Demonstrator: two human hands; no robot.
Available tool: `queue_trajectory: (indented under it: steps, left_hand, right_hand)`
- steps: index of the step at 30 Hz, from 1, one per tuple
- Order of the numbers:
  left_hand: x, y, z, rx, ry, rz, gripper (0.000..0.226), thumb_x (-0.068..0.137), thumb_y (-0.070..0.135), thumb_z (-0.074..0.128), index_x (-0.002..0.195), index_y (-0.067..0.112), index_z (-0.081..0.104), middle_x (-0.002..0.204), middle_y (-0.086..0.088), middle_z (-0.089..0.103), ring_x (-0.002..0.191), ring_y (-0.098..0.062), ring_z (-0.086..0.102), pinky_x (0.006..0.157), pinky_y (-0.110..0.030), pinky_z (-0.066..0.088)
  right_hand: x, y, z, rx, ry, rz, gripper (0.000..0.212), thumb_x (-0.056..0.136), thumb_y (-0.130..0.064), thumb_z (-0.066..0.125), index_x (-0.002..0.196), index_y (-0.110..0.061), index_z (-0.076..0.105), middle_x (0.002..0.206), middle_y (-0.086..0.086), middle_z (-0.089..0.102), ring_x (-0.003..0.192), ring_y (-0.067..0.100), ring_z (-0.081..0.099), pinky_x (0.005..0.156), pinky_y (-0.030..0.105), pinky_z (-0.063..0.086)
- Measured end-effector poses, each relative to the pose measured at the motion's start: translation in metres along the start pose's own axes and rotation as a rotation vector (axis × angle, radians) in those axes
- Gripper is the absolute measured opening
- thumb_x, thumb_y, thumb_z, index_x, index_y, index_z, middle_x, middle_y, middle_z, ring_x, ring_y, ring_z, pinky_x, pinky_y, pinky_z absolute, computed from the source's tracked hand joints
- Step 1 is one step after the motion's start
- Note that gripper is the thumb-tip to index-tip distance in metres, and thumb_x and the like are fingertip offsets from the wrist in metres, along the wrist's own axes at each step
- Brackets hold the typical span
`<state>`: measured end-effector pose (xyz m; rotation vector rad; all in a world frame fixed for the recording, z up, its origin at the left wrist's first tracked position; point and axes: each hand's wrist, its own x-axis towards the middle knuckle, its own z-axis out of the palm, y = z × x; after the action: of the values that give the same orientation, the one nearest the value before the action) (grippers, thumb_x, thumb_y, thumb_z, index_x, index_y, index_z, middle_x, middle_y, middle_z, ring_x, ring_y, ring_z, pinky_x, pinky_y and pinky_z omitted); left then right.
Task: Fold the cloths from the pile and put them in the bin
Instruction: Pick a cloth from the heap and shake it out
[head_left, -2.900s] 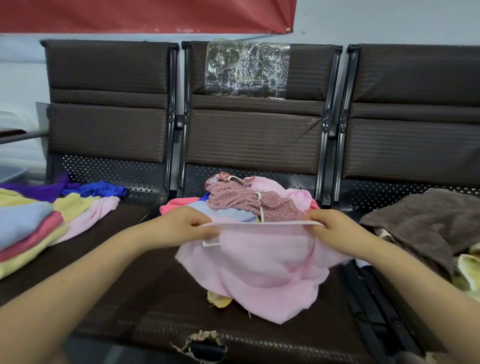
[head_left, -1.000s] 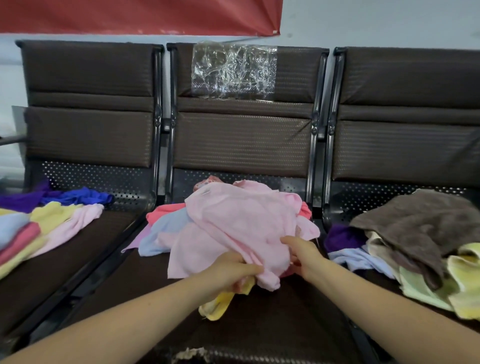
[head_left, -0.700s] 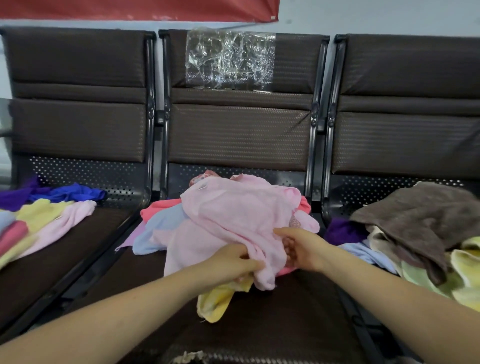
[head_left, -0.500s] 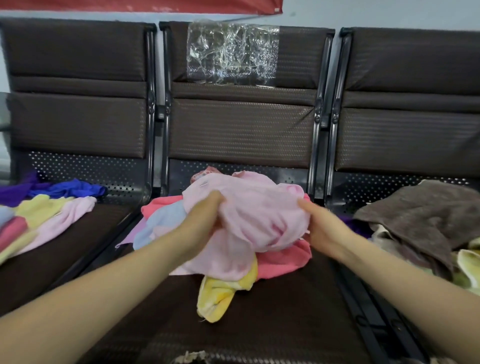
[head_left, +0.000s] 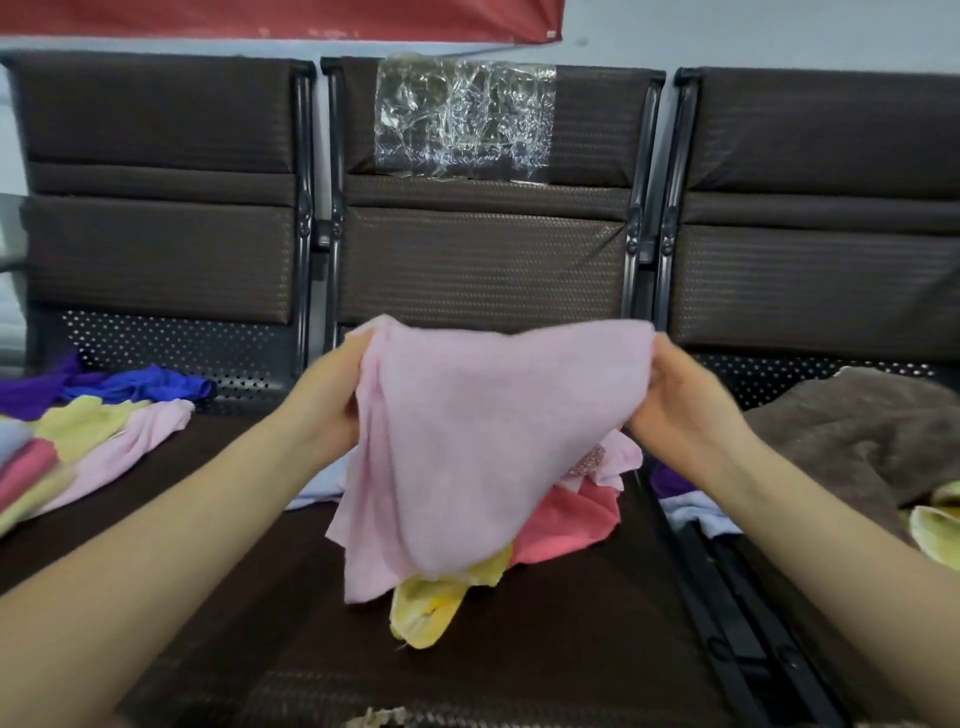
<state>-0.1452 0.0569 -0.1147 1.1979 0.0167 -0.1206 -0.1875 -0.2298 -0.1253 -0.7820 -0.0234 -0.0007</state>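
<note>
Brown towel (head_left: 852, 431) beside cloth pile (head_left: 566, 514)

middle seat (head_left: 545, 649): bare dark cushion in front of the pile, room for a hand to pass
pile (head_left: 566, 519): heaped at the back of the middle seat; pink cloth (head_left: 483, 441) hangs over it
left of middle seat: folded cloths (head_left: 88, 447) cover the neighbouring seat
right of middle seat: metal rails (head_left: 727, 613); brown towel (head_left: 852, 431) beyond

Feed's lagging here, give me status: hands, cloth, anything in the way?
Left hand and right hand each grip a top corner. Pink cloth held up, unfolded, above the pile. No bin in view.
</note>
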Motion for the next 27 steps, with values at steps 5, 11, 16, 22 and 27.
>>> queue_trajectory:
  steps: [5, 11, 16, 22, 27]
  left_hand:
    - [0.006, -0.052, -0.044, 0.295, 0.149, -0.037, 0.016, 0.070, 0.032, 0.072, 0.077, 0.023, 0.060, 0.081, -0.003, 0.058, 0.085, -0.021, 0.054, 0.071, -0.030, 0.046]
    - [-0.011, -0.071, -0.090, 0.499, -0.002, -0.259, 0.060, 0.065, 0.054, 0.081, 0.118, 0.036, 0.060, 0.111, 0.003, 0.070, 0.105, -0.022, 0.065, 0.089, -0.046, 0.054]
    - [-0.042, -0.074, -0.098, 0.999, -0.258, -0.325, 0.043, 0.065, 0.053, 0.079, 0.099, 0.029, 0.069, 0.099, 0.017, 0.070, 0.094, 0.000, 0.062, 0.080, -0.018, 0.049]
    - [-0.051, -0.091, -0.098, 1.324, -0.388, 0.011, 0.053, 0.066, 0.061, 0.070, 0.076, 0.012, 0.054, 0.083, 0.003, 0.053, 0.071, -0.005, 0.043, 0.063, -0.026, 0.037]
    - [-0.053, -0.066, -0.082, 0.654, -0.194, -0.026, 0.041, 0.072, 0.051, 0.066, 0.098, 0.020, 0.069, 0.093, 0.002, 0.073, 0.087, -0.014, 0.064, 0.077, -0.032, 0.049]
  right_hand:
    - [-0.010, 0.056, -0.043, -0.703, 0.044, 0.412, 0.046, 0.087, -0.042, 0.060, 0.125, -0.015, 0.057, 0.102, 0.000, 0.069, 0.092, 0.016, 0.065, 0.073, 0.028, 0.053]
    - [-0.023, 0.070, -0.052, -1.401, -0.212, 0.525, 0.049, 0.071, -0.044, 0.078, 0.114, -0.025, 0.066, 0.113, -0.009, 0.068, 0.110, 0.015, 0.061, 0.088, 0.027, 0.051]
    - [-0.028, 0.071, -0.057, -1.527, -0.344, 0.434, 0.023, 0.078, -0.040, 0.075, 0.083, -0.019, 0.067, 0.075, -0.021, 0.061, 0.069, -0.002, 0.053, 0.064, 0.010, 0.038]
    - [-0.018, 0.066, -0.030, -0.902, -0.067, 0.114, 0.054, 0.081, -0.042, 0.069, 0.107, 0.005, 0.061, 0.094, 0.014, 0.065, 0.078, 0.018, 0.060, 0.070, 0.027, 0.051]
    - [-0.022, 0.051, -0.006, -0.514, -0.003, 0.069, 0.034, 0.103, -0.021, 0.032, 0.120, -0.007, 0.058, 0.108, 0.009, 0.069, 0.091, 0.015, 0.066, 0.075, 0.025, 0.054]
